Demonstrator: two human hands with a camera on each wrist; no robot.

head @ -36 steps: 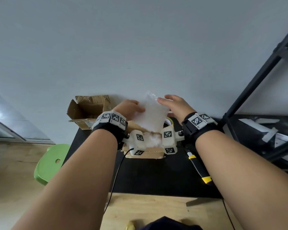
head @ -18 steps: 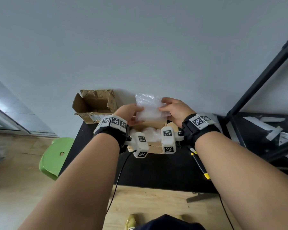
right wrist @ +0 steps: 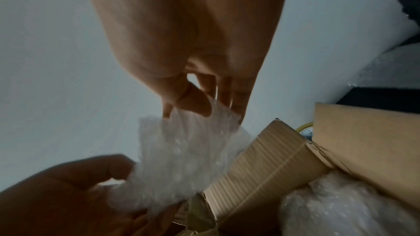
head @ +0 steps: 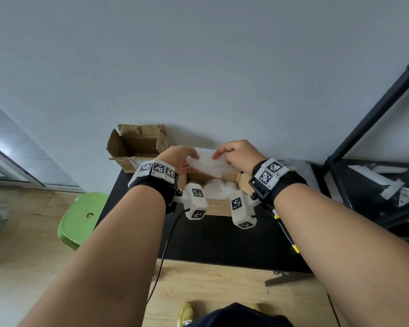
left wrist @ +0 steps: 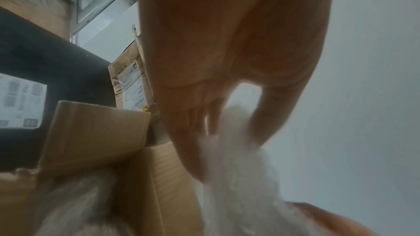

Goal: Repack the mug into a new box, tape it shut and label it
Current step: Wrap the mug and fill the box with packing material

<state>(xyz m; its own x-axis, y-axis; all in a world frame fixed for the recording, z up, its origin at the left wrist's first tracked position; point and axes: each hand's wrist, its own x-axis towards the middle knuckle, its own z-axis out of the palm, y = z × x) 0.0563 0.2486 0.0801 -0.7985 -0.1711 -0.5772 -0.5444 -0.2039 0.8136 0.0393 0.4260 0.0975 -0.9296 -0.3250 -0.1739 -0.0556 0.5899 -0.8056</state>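
Left fingers: thumb and fingers of the left hand pinch the left edge of a bubble wrap sheet.
Right fingers: thumb and fingers of the right hand pinch the right edge of the same sheet.
Bubble wrap sheet: clear and crumpled, stretched between the two hands, held above the far side of the open box.
Open box: brown cardboard, directly below the fingers, flaps up; more bubble wrap fills its inside.
Mug: not visible in any view; it cannot be told whether it lies under the wrap in the box.
Tape roll: a yellow rim shows just beyond the box flap, to the right of the right fingers.
Old box: worn, empty-looking cardboard, open, beyond and to the left of the left fingers, against the wall.
Printed sheet: flat on the tabletop, left of the box.
Tabletop: black, carries both boxes.
Pen: black and yellow, under the right forearm.
Green stool: on the floor, well to the left.
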